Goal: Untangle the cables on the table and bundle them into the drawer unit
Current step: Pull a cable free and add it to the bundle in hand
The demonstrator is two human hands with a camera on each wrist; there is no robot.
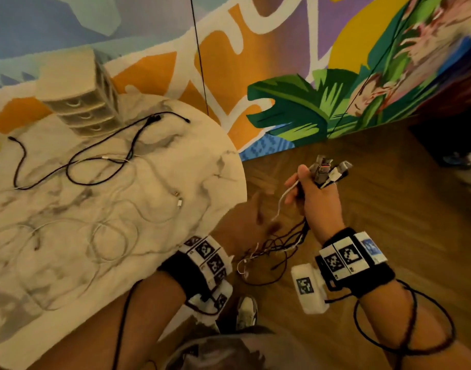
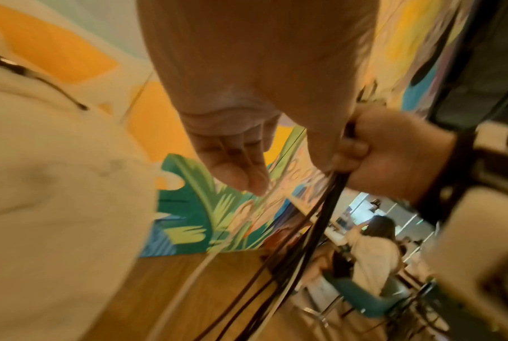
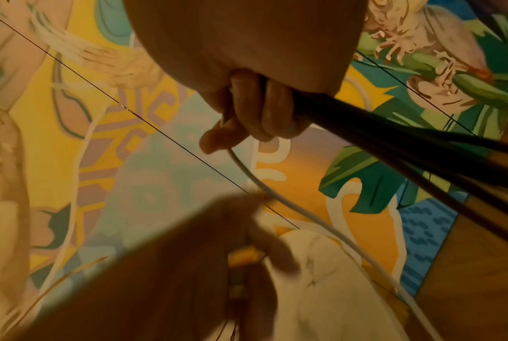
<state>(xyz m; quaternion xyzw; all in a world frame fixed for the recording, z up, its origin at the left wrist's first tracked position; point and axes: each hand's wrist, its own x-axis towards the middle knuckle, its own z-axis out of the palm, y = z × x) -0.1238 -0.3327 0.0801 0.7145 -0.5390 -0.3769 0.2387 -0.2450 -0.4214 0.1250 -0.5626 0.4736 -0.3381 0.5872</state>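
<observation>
My right hand (image 1: 311, 193) is held over the floor, right of the round marble table (image 1: 218, 156). It grips a bunch of cable plugs (image 1: 327, 169). Dark cables (image 1: 282, 244) hang from the fist in a tangle. A white cable (image 1: 281, 201) curves down from the right hand's fingers (image 3: 246, 110). My left hand (image 1: 255, 217) is blurred beside that white cable (image 3: 305, 214); a grip on it does not show. A long black cable (image 1: 101, 145) and several white cables (image 1: 114, 236) lie spread on the table. The beige drawer unit (image 1: 82, 102) stands at the table's far edge, its drawers closed.
A wooden floor (image 1: 389, 209) lies under my hands, with a painted mural wall (image 1: 295, 108) behind. My shoe (image 1: 246, 311) shows by the table's edge. A white tagged box (image 1: 307, 289) hangs at my right wrist. A seated person (image 2: 372, 249) is far off.
</observation>
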